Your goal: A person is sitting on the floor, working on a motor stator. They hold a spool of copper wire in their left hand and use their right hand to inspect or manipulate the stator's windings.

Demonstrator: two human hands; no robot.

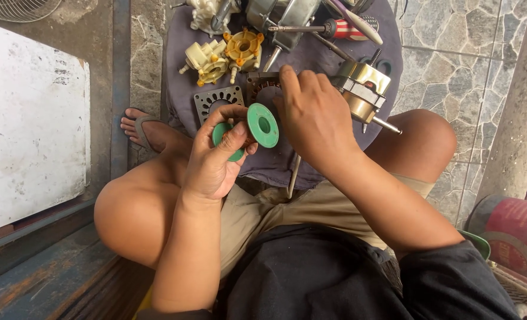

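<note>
Hands meet mid-lap: left [216, 157] gripping green spool [262, 125], right [314, 115] arched, knuckles up.

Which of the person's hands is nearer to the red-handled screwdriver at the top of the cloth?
The right hand. It sits just below the red-handled screwdriver, fingertips pointing up toward it. The left hand is lower and further left, holding a green spool.

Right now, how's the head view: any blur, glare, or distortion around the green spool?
Head view: even, soft daylight, no hard shadows; the green plastic spool in the left hand is sharp; the right hand shows no motion blur; mild glare on the shiny metal motor housing; wide-angle bending at the edges, knees bulging large.
</note>
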